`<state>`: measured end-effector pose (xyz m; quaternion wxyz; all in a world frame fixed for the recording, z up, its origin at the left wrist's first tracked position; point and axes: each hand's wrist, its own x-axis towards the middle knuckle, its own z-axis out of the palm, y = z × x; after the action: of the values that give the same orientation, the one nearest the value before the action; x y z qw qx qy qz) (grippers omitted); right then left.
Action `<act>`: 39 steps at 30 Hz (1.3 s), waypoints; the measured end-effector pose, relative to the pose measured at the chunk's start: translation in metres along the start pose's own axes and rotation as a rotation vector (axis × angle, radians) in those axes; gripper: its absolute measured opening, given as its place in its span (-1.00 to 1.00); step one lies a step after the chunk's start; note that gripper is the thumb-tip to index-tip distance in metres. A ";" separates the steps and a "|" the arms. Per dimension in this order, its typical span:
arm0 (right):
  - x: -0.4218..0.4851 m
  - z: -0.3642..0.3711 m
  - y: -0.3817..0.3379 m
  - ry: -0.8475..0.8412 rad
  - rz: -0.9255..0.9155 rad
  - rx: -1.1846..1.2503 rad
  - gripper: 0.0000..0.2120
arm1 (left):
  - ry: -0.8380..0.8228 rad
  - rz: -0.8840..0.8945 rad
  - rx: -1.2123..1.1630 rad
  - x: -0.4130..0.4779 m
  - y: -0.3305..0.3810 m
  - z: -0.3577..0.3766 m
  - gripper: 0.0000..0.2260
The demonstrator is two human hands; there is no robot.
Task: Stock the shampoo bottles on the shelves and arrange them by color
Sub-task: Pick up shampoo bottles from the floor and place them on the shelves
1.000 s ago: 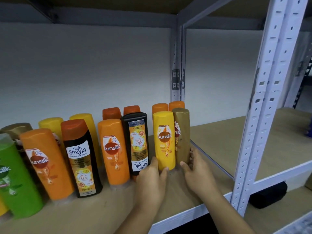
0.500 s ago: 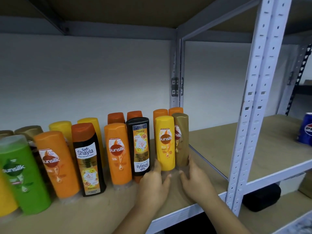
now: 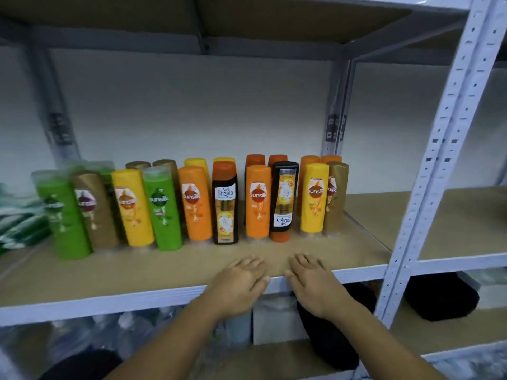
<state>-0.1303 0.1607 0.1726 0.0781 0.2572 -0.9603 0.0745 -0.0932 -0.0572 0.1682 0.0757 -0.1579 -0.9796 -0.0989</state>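
A row of shampoo bottles stands on the wooden shelf (image 3: 164,272). From the left come a green bottle (image 3: 64,215), a brown one (image 3: 94,209), a yellow one (image 3: 133,207), a second green one (image 3: 163,209), an orange one (image 3: 194,204), a black Shayla bottle (image 3: 225,204), another orange (image 3: 258,201), an upside-down black Shayla bottle (image 3: 284,198), a yellow bottle (image 3: 314,198) and a brown bottle (image 3: 336,198). More bottles stand behind them. My left hand (image 3: 238,281) and right hand (image 3: 312,281) hover flat over the shelf's front edge, fingers straight, holding nothing.
A white perforated upright (image 3: 428,187) stands at the right, with another shelf board (image 3: 439,223) beyond it. Green packs (image 3: 19,223) lie blurred at the far left. Below the shelf are black bags (image 3: 441,297) and a grey box (image 3: 277,322).
Both hands have let go of the yellow and brown bottles at the right end and drawn back to the shelf's front edge. The view has pulled back and shifted left.
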 end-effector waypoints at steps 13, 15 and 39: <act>0.009 0.003 -0.120 -0.081 -0.117 0.026 -0.56 | 0.204 -0.390 0.128 -0.100 -0.040 -0.019 -0.42; 0.018 0.005 -0.122 -0.087 -0.107 0.018 -0.56 | 0.209 -0.429 0.134 -0.091 -0.046 -0.019 -0.44; 0.041 0.066 -0.119 0.511 -0.097 0.012 -0.57 | 0.854 -0.275 0.285 -0.066 -0.072 0.035 -0.71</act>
<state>-0.1126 0.0265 0.1278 0.3201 0.2762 -0.8956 0.1388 -0.0590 -0.1364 0.1103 0.4789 0.0401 -0.8765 -0.0284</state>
